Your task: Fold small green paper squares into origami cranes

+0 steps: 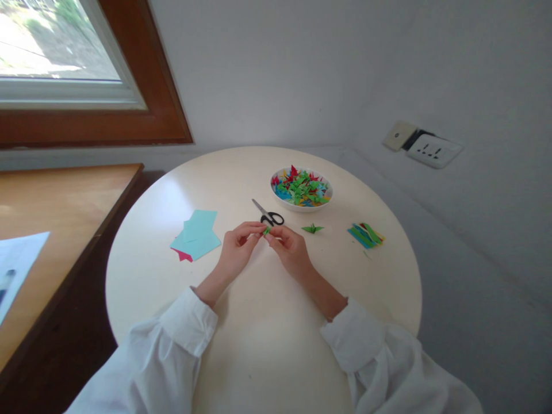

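Note:
Both hands meet over the middle of a round cream table (259, 333). My left hand (237, 248) and my right hand (290, 247) pinch a tiny folded piece of green paper (267, 231) between their fingertips. Black-handled scissors (268, 214) lie just beyond the fingers. A small green paper crane (312, 229) rests on the table to the right of my right hand. Behind it stands a white bowl (285, 203) filled with several small colourful paper cranes.
Light blue paper sheets (197, 234) over a pink one lie left of my hands. A small pile of green, blue and yellow strips (365, 234) lies at the right. A wooden desk (60, 201) with a paper adjoins the table's left side. Wall sockets (433, 150) sit at right.

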